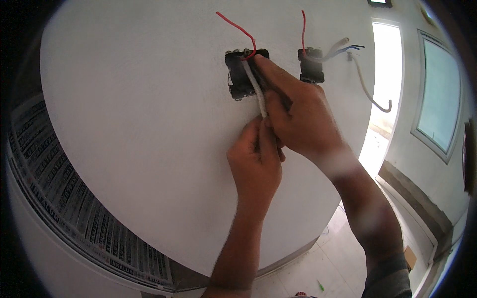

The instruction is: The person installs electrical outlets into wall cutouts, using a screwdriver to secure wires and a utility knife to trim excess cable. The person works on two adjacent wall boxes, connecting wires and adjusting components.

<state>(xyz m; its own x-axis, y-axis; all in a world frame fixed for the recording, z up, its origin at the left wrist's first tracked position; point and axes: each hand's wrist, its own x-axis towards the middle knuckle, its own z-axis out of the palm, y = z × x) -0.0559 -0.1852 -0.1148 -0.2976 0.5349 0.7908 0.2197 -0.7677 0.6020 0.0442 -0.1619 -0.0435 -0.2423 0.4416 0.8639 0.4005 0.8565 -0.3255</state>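
A white cable (256,83) comes out of a black wall box (240,79) set into the white wall and runs down to my hands. My left hand (257,154) pinches its lower part from below. Just above and to the right, my right hand (305,116) grips the same cable with its thumb side, while its index finger reaches up to the box's upper right edge. The cable's end is hidden among my fingers, and whether a small tool is there I cannot tell. A red wire (237,28) sticks up from the top of this box.
A second black wall box (311,67) to the right has a red wire (303,27) and a grey cable (338,52) with blue and dark strands. Another white cable (365,84) hangs near the bright doorway (386,64). Printed film covers a panel (74,188) at lower left.
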